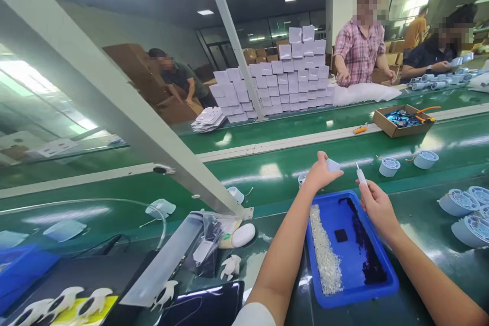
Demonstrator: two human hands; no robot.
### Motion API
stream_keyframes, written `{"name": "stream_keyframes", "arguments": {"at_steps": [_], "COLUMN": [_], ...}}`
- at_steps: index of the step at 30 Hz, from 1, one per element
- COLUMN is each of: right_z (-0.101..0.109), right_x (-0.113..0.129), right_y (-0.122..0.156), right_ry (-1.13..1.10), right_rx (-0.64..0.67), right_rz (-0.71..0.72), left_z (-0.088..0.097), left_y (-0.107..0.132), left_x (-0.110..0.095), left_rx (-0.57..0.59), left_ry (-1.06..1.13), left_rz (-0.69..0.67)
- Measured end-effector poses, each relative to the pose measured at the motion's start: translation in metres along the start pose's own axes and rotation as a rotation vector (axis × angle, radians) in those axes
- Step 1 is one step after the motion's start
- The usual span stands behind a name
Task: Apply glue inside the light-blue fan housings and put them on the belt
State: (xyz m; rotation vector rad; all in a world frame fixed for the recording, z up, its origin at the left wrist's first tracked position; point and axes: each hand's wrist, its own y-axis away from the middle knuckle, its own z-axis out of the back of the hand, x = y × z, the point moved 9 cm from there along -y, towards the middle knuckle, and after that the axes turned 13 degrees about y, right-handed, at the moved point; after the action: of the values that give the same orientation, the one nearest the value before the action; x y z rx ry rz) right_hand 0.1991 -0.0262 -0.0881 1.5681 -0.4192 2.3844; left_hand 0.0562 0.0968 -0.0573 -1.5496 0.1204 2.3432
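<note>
My left hand (320,174) is stretched out over the belt past the tray's far edge, its fingers closed around a pale white plastic part (333,165). The hand hides some of that part. In my right hand (376,206) is a slim white pen-like tool (361,175), its thin tip pointing up and away from me. Below both hands lies a blue tray (319,299). Small whitish pieces (324,257) line its left side, and small black pieces (369,254) its right. A black square (341,235) sits between them. Behind my left wrist a round white housing (302,178) partly shows.
Round white housings (389,166) with wires stand on the green belt (267,170); more (458,202) cluster at right. A slanted metal post (153,127) crosses the left. Beyond are a cardboard box (405,130), stacked white boxes (286,79) and several people.
</note>
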Motion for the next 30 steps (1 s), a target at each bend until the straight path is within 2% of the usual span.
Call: {"name": "stream_keyframes", "arguments": {"at_steps": [3,5,7,13,16,19,21,26,30], "right_z": [0.002,0.002,0.000,-0.009,-0.016,-0.020,-0.020,-0.022,-0.030], "right_x": [0.006,0.008,0.008,0.005,0.002,0.001,0.004,0.015,0.018], "right_y": [0.002,0.004,0.005,0.006,0.007,0.009,0.010,0.015,0.017], "right_ry": [-0.003,-0.002,-0.002,0.069,0.068,0.053,0.065,0.032,-0.030], "right_rx": [-0.006,0.006,0.028,0.082,0.126,0.127,0.103,0.098,0.154], "right_rz": [-0.004,0.000,0.002,0.044,0.063,0.095,0.115,0.156,0.162], "left_z": [-0.020,-0.027,-0.028,-0.020,-0.003,0.015,0.031,0.067,0.082], "left_y": [0.005,0.008,0.010,0.010,0.007,0.002,-0.003,-0.010,-0.009], "left_x": [0.002,0.003,0.004,0.012,0.028,0.035,0.032,0.011,-0.004], "left_rx": [0.193,0.278,0.309,0.326,0.290,0.273,0.225,-0.041,-0.231], "left_ry": [-0.282,-0.439,-0.517,-0.536,-0.381,-0.257,-0.211,-0.014,0.333], "left_rz": [-0.019,-0.017,0.004,0.072,0.192,0.215,0.177,0.034,-0.062]}}
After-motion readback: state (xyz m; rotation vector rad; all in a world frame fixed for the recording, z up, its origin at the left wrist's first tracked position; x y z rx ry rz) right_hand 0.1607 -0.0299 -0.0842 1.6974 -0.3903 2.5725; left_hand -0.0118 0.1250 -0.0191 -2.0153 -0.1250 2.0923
